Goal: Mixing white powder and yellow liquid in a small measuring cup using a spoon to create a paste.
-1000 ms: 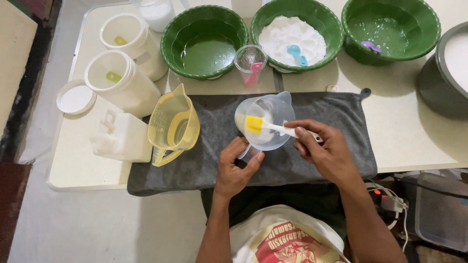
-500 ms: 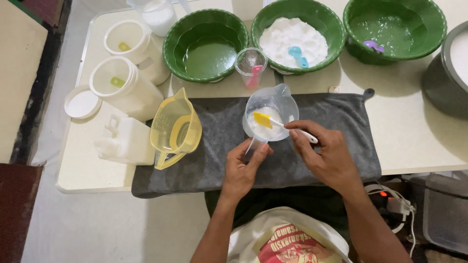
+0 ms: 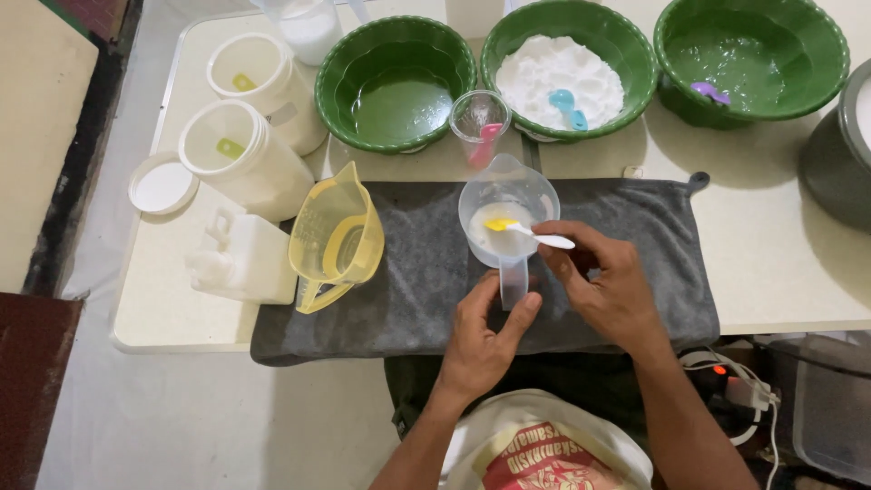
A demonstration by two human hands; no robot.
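Stirring in progress: left hand (image 3: 481,340) clamped on handle of clear measuring jug (image 3: 506,218), right hand (image 3: 606,281) pinching white stem of yellow-tipped spoon (image 3: 522,230), tip down in whitish mix. Jug sits on grey towel (image 3: 408,290), mid-towel, near its far edge.

Risks, judged:
- Jug on soft cloth, held by handle only; hard stirring could rock it & slop mix onto towel.
- Yellow jug (image 3: 334,240) left of clear jug looks tilted; a bump from left forearm could tip it over.
- Small clear cup w/ pink spoon (image 3: 480,125) just beyond clear jug; careless reach could knock it.

Hidden / unclear:
- Grey pot (image 3: 839,159) far right of jug, cut off by frame edge.
- Depth of mix in jug unreadable.
- Contents of white tubs (image 3: 245,154) left of jug hard to make out.
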